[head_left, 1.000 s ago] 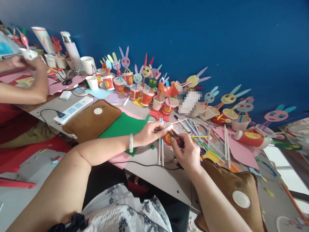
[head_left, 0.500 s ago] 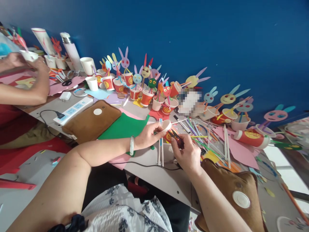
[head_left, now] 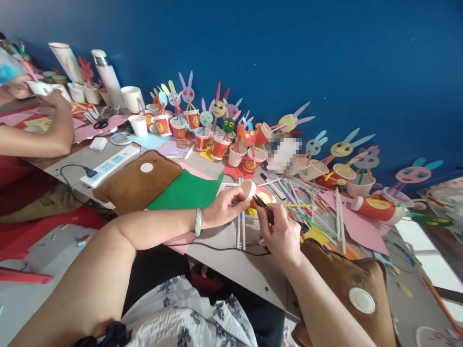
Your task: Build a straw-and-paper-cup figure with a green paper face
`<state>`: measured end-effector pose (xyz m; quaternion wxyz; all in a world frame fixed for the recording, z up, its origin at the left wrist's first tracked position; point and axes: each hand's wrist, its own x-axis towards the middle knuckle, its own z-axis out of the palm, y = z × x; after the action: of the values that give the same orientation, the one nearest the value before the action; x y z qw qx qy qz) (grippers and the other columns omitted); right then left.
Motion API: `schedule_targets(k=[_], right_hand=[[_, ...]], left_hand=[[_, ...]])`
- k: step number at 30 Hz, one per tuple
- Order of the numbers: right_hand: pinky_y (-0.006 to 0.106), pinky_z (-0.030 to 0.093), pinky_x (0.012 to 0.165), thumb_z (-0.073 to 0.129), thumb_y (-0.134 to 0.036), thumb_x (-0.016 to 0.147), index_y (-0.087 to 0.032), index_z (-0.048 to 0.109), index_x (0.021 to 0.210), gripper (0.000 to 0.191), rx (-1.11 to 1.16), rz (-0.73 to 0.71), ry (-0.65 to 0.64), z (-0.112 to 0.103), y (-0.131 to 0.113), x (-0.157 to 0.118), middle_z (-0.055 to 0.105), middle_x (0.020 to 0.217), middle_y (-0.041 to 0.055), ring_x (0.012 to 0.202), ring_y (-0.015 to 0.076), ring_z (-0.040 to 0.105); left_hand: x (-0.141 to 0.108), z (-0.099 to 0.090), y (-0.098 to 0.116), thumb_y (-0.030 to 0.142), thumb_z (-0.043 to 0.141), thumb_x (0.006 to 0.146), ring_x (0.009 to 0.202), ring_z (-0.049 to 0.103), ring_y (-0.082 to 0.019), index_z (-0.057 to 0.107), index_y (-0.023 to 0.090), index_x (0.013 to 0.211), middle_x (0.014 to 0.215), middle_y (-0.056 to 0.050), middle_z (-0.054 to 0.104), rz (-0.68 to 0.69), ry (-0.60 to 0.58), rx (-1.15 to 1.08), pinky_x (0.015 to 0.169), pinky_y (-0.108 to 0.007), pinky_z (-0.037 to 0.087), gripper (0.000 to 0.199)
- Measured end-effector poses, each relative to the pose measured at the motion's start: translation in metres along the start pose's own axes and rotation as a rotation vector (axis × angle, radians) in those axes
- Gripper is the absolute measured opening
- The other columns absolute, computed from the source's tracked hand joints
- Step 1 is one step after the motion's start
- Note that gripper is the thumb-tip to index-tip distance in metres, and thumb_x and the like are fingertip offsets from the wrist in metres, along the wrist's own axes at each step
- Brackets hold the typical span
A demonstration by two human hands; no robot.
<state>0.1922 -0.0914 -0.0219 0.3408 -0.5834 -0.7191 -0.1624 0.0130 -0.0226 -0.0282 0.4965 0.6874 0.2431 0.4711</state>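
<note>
My left hand (head_left: 227, 206) pinches the rim of a red and white paper cup (head_left: 265, 194). The cup lies tilted on its side, its pale opening facing left. In my right hand (head_left: 280, 230) is a pair of dark scissors (head_left: 263, 204), gripped closed-fingered, with the blades up against the cup's rim. Whether the blades bite into the paper cannot be made out. Below my hands, white paper straws (head_left: 241, 231) lie on the grey table (head_left: 217, 250). Green paper (head_left: 184, 193) is just left of my left hand.
Paper-cup rabbits (head_left: 221, 142) line the blue wall. Coloured sticks (head_left: 294, 195) and pink paper (head_left: 365, 224) spread to the right. Brown cushions (head_left: 135, 185) lie either side, with a power strip (head_left: 112, 166) at left. A co-worker's hands (head_left: 54, 99) hold a white cup at far left.
The cup has turned so more of its red side and opening show. My right hand and scissors have shifted slightly down at its rim. The co-worker's cup has moved left.
</note>
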Motion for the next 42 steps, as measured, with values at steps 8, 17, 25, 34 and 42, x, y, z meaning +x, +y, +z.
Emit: schedule_targets(k=[8,17,25,34,42], right_hand=[[0.02,0.036,0.045,0.052,-0.04,0.101,-0.018,0.057,0.087,0.027,0.024,0.036,-0.042,0.0007,-0.0005,-0.0015,0.06,0.054,-0.0031,0.037,0.0092,0.051],[0.021,0.036,0.045,0.05,-0.042,0.101,-0.017,0.059,0.094,0.028,0.038,0.059,-0.063,0.0009,-0.0012,-0.0033,0.06,0.054,-0.0023,0.039,0.0118,0.054],[0.022,0.039,0.048,0.047,-0.044,0.102,-0.018,0.062,0.098,0.03,0.045,0.076,-0.1,0.0001,-0.0003,-0.0027,0.063,0.057,0.0,0.045,0.0147,0.059],[0.022,0.039,0.047,0.048,-0.042,0.101,-0.019,0.061,0.096,0.028,0.056,0.065,-0.09,-0.0017,-0.0007,-0.0025,0.06,0.055,-0.0021,0.041,0.0131,0.054],[0.021,0.039,0.047,0.049,-0.04,0.102,-0.019,0.062,0.098,0.025,0.056,0.025,-0.07,-0.0005,0.0004,-0.0016,0.06,0.054,-0.0029,0.043,0.0122,0.056]], left_hand=[[-0.0011,0.0006,0.0007,0.049,0.062,0.094,0.069,0.057,-0.011,0.054,0.017,0.079,0.075,-0.002,0.06,-0.032,-0.012,0.002,0.065,-0.025,0.049,0.036],[-0.0021,-0.0008,0.0036,0.045,0.061,0.096,0.072,0.058,-0.012,0.055,0.017,0.079,0.076,-0.003,0.062,-0.004,-0.015,0.068,0.068,-0.026,0.049,0.033],[-0.0015,-0.0012,0.0032,0.041,0.061,0.096,0.072,0.059,-0.013,0.055,0.016,0.079,0.076,-0.003,0.063,0.016,-0.017,0.069,0.067,-0.027,0.05,0.03],[-0.0014,-0.0012,0.0052,0.043,0.061,0.095,0.072,0.06,-0.013,0.056,0.017,0.079,0.077,-0.004,0.064,0.012,-0.015,0.069,0.068,-0.027,0.052,0.031],[-0.0016,-0.0006,0.0051,0.045,0.061,0.095,0.07,0.057,-0.012,0.055,0.017,0.077,0.074,-0.003,0.062,-0.02,-0.009,0.096,0.065,-0.026,0.05,0.034]])
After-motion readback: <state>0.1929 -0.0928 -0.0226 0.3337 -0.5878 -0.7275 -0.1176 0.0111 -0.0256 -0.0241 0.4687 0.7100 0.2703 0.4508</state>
